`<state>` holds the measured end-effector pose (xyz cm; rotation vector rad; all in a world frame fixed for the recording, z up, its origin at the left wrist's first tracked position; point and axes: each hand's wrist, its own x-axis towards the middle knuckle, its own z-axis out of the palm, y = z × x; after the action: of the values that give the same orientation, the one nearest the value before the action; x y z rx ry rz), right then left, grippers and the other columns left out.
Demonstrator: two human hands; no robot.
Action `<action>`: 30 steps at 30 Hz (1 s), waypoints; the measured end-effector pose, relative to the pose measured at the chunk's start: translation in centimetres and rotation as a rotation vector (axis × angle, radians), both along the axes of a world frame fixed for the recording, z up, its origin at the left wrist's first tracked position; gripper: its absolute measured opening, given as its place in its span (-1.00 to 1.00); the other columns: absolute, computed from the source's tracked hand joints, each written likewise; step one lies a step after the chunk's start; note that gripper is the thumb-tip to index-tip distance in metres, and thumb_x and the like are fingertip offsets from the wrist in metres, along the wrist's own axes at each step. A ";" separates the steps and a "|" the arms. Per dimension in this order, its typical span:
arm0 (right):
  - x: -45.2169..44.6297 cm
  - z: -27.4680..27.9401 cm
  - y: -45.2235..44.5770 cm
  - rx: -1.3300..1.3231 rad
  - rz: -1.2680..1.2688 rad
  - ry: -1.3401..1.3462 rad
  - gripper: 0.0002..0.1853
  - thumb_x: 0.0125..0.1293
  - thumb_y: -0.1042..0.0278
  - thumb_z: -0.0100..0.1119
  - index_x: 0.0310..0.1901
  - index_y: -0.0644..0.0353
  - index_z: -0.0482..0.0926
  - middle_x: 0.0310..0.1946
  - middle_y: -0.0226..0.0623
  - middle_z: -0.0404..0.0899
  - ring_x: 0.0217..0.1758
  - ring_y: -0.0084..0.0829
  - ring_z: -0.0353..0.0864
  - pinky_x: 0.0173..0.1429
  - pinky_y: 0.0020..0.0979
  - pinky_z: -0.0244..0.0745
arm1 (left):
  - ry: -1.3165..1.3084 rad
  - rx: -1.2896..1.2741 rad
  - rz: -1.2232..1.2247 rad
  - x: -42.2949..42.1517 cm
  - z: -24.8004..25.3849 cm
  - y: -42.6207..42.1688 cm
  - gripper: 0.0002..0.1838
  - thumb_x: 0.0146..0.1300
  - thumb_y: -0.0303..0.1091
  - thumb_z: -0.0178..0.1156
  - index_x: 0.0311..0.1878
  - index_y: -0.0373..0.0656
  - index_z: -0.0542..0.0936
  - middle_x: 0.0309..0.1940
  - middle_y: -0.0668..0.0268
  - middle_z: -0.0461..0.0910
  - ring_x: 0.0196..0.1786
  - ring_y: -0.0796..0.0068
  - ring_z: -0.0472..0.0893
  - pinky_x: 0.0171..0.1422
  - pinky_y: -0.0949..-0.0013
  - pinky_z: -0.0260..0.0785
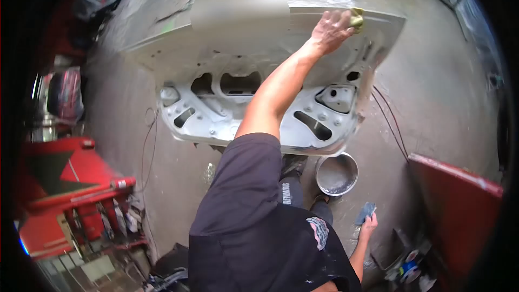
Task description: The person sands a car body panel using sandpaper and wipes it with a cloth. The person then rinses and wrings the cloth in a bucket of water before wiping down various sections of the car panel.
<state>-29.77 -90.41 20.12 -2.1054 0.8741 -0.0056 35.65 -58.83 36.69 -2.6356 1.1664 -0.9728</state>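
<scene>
A grey-white car trunk lid [254, 116], with cut-out holes in its inner frame, lies in front of me on a support that is mostly hidden. My left hand [331, 33] reaches across to its far right edge. The fingers are closed around a yellow-green sponge [356, 20] pressed to the panel there. Lower down on the right, my right hand [368, 223] hangs near my side, pinching a blue-grey sheet of sandpaper [365, 212]. Between that hand and the lid, a white bucket [337, 190] with murky grey liquid stands on the floor.
Red body panels stand at the right [459, 200] and lie at the left [70, 178]. Tools hang by the left red panel, including several spray-gun-like pieces [120, 217]. A dark hose [390, 121] runs over the grey floor [427, 86]. Car parts line the left side.
</scene>
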 end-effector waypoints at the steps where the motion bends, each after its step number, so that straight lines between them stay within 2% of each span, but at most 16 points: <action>1: -0.3 0.0 -0.6 -0.021 -0.002 0.030 -0.68 0.23 0.50 0.00 -0.03 0.44 0.58 -0.31 -0.09 0.62 -0.20 -0.31 0.58 0.04 -0.26 0.48 | -0.001 -0.037 0.046 -0.2 -1.3 3.0 -0.65 0.30 -0.29 0.19 0.12 0.30 0.69 0.33 0.22 0.39 0.27 0.21 0.44 0.23 0.05 0.36; 4: 0.7 3.3 -1.3 -0.038 0.087 0.135 -0.68 0.25 0.52 0.03 0.02 0.43 0.57 -0.25 0.02 0.65 -0.18 -0.15 0.64 0.04 -0.21 0.50 | 0.002 -0.170 0.175 -0.6 -3.2 14.5 -0.67 0.29 -0.36 0.21 0.08 0.22 0.70 0.27 0.17 0.43 0.24 0.17 0.47 0.21 0.02 0.41; 6: 1.2 4.4 -1.9 -0.085 0.100 0.140 -0.69 0.24 0.51 0.00 -0.01 0.42 0.57 -0.29 0.01 0.64 -0.23 -0.15 0.61 0.00 -0.21 0.50 | 0.035 -0.327 0.279 -1.2 -4.3 21.5 -0.68 0.25 -0.42 0.21 0.04 0.14 0.71 0.20 0.12 0.47 0.23 0.12 0.50 0.22 0.05 0.45; 7: 1.1 4.6 -2.2 -0.108 0.098 0.143 -0.69 0.24 0.51 -0.01 -0.02 0.42 0.56 -0.31 0.00 0.63 -0.26 -0.16 0.60 -0.02 -0.20 0.50 | 0.078 -0.290 0.417 -2.5 -3.4 24.4 -0.60 0.21 -0.47 0.24 0.13 0.08 0.64 0.20 0.07 0.44 0.26 0.03 0.49 0.26 0.01 0.46; 9: 0.5 4.4 -2.9 -0.123 0.106 0.080 -0.68 0.24 0.48 -0.02 -0.02 0.41 0.56 -0.33 0.00 0.62 -0.28 -0.15 0.59 -0.06 -0.20 0.50 | 0.154 -0.568 0.708 -3.3 -4.1 27.9 -0.48 0.17 -0.50 0.27 0.24 0.04 0.52 0.18 -0.02 0.42 0.28 -0.10 0.46 0.31 -0.04 0.43; 11: 1.1 4.8 -2.1 -0.119 0.104 -0.017 -0.68 0.25 0.46 -0.02 -0.02 0.41 0.56 -0.30 0.02 0.63 -0.25 -0.12 0.60 -0.04 -0.18 0.50 | 0.181 -0.870 0.841 -2.8 -5.9 29.3 -0.40 0.16 -0.48 0.31 0.30 0.01 0.42 0.15 -0.13 0.39 0.25 -0.21 0.46 0.34 -0.10 0.38; 13: 0.6 5.1 -1.5 -0.123 0.117 0.007 -0.65 0.26 0.43 -0.02 0.02 0.42 0.57 -0.23 0.06 0.63 -0.18 -0.06 0.61 0.03 -0.16 0.49 | 0.182 -0.915 0.842 -2.5 -5.5 26.6 -0.42 0.17 -0.47 0.32 0.28 -0.03 0.44 0.11 -0.18 0.39 0.22 -0.25 0.47 0.31 -0.11 0.38; 15: -1.0 3.5 -1.3 -0.198 0.034 0.080 -0.59 0.27 0.43 0.00 0.11 0.44 0.57 -0.12 0.13 0.65 -0.04 0.01 0.63 0.16 -0.15 0.48 | 0.201 -0.876 0.781 -2.4 -5.1 20.8 -0.43 0.16 -0.46 0.33 0.27 -0.04 0.43 0.16 -0.14 0.39 0.19 -0.22 0.48 0.25 -0.11 0.40; 18: -2.8 3.6 -0.4 -0.275 -0.006 0.005 -0.64 0.24 0.47 -0.03 0.02 0.41 0.58 -0.29 0.06 0.62 -0.20 -0.12 0.63 0.00 -0.18 0.50 | 0.212 -0.689 0.503 -1.8 -4.1 10.3 -0.55 0.18 -0.43 0.31 0.18 -0.01 0.59 0.17 0.02 0.45 0.19 -0.09 0.49 0.21 -0.04 0.41; 20: -2.7 6.5 0.3 -0.202 -0.081 0.030 -0.62 0.24 0.49 -0.03 0.05 0.41 0.58 -0.26 0.07 0.64 -0.17 -0.11 0.64 0.04 -0.19 0.50 | 0.168 -0.579 0.272 -1.8 -3.5 3.9 -0.62 0.20 -0.40 0.30 0.11 0.01 0.67 0.18 0.09 0.47 0.20 -0.02 0.49 0.20 0.01 0.40; 22: -3.9 7.8 0.7 -0.157 -0.153 0.071 -0.60 0.26 0.50 -0.02 0.11 0.44 0.56 -0.16 0.11 0.65 -0.06 -0.06 0.64 0.13 -0.19 0.48 | 0.127 -0.527 0.201 -1.0 -3.1 -2.5 -0.70 0.19 -0.36 0.29 0.01 0.03 0.75 0.22 0.15 0.48 0.19 0.04 0.48 0.20 0.05 0.37; 24: -6.2 8.2 0.6 -0.150 -0.248 0.120 -0.56 0.29 0.49 0.01 0.18 0.50 0.52 0.00 0.18 0.65 0.12 0.02 0.63 0.27 -0.19 0.45 | 0.045 -0.482 0.052 0.4 -2.2 -7.8 -0.68 0.17 -0.37 0.29 0.03 0.01 0.74 0.25 0.13 0.47 0.23 0.04 0.46 0.24 0.01 0.34; 27: -10.3 7.6 1.6 -0.168 -0.359 0.103 -0.57 0.30 0.51 0.00 0.18 0.45 0.54 -0.03 0.16 0.66 0.08 0.01 0.65 0.24 -0.20 0.47 | 0.019 -0.291 -0.086 0.5 -0.1 -13.8 -0.66 0.15 -0.39 0.26 0.02 0.00 0.74 0.27 0.09 0.45 0.30 -0.01 0.40 0.31 -0.09 0.27; 28: -11.9 7.3 2.0 -0.123 -0.404 0.105 -0.58 0.29 0.52 0.00 0.17 0.40 0.56 -0.08 0.15 0.67 0.04 -0.01 0.67 0.22 -0.20 0.48 | -0.030 -0.241 -0.142 0.8 -0.5 -15.4 -0.67 0.17 -0.38 0.21 0.01 -0.02 0.74 0.32 0.05 0.40 0.39 -0.05 0.34 0.38 -0.14 0.21; 29: -13.7 7.2 2.6 -0.116 -0.410 0.154 -0.59 0.29 0.52 0.01 0.17 0.40 0.56 -0.06 0.15 0.67 0.05 -0.01 0.67 0.23 -0.20 0.48 | -0.118 -0.132 -0.166 0.9 -1.2 -16.6 -0.65 0.19 -0.31 0.19 0.04 -0.08 0.70 0.34 0.09 0.37 0.43 -0.04 0.30 0.37 -0.18 0.17; 30: -15.3 7.2 3.3 -0.103 -0.415 0.202 -0.59 0.29 0.53 0.01 0.17 0.40 0.56 -0.05 0.14 0.67 0.06 -0.02 0.67 0.23 -0.20 0.47 | -0.095 0.029 -0.184 0.3 -1.6 -16.8 -0.61 0.20 -0.30 0.18 0.10 -0.10 0.69 0.36 0.11 0.36 0.46 -0.04 0.27 0.38 -0.19 0.15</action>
<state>-45.07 -87.15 27.36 -2.0044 1.4476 -0.0570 35.96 -75.59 35.06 -2.4638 1.4083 -1.0895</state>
